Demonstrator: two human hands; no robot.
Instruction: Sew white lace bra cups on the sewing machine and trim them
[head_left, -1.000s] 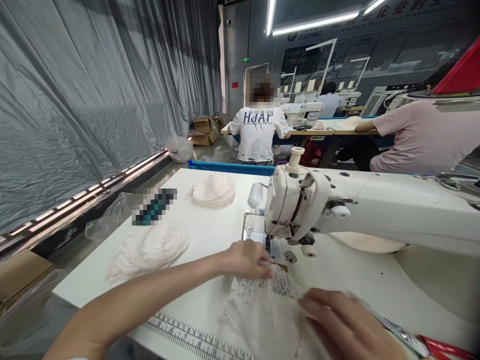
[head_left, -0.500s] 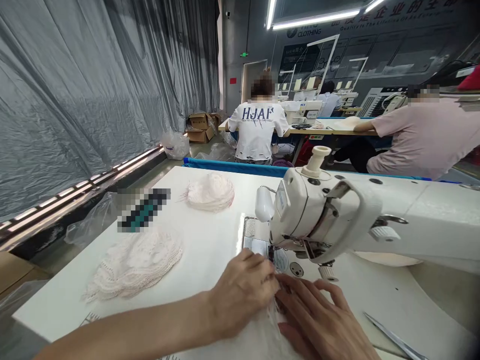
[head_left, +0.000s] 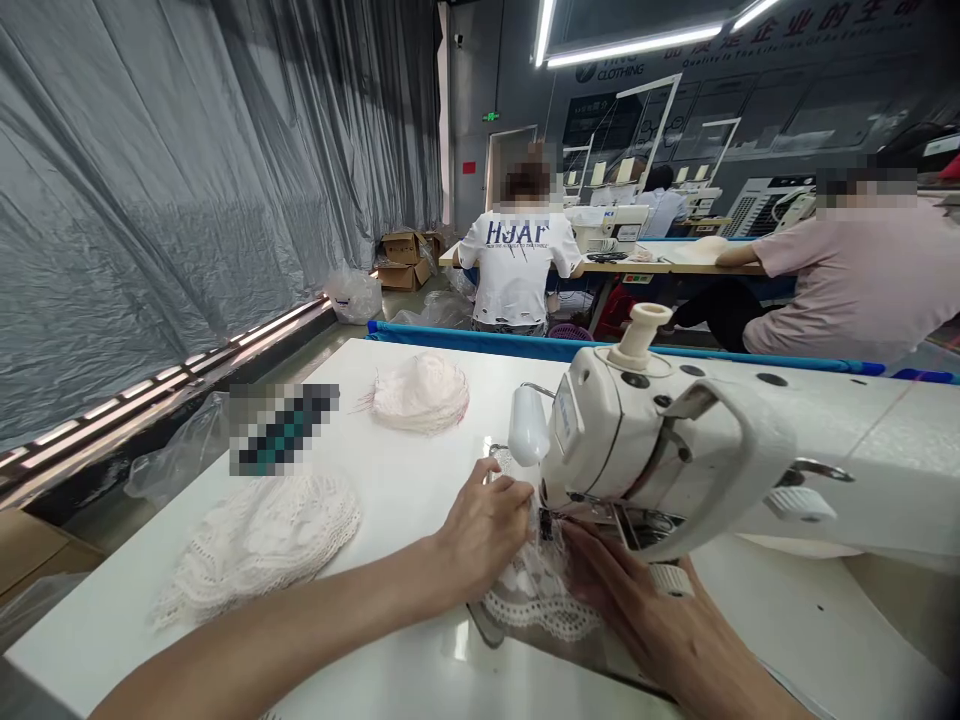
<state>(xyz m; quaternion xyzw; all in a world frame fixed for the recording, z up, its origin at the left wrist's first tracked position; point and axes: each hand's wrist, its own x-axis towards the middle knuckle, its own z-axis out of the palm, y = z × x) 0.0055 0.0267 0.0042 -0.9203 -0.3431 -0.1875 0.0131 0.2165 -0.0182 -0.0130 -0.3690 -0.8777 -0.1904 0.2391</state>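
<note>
Down L side, grey curtain, hanging in folds. Across foreground, white table. On R part of it, white sewing machine, head end nr ctr. In bkgd R, seated person in pink top; nr ctr, person in white T-shirt, back to camera. On table L, pile of lace pieces, well apart from machine. From R, under machine head, R hand, w/ fingers stretched fwd along lace, tips partly hidden; can't tell if pinching. Opp. side, L hand, half-curled, w/ fingertips on lace; can't tell if gripping or just pressing. Btwn hands, white lace piece, scalloped edge twd wearer. Farther back, pale pile. Smallest: dark presser foot, at lace, btwn hands.
</note>
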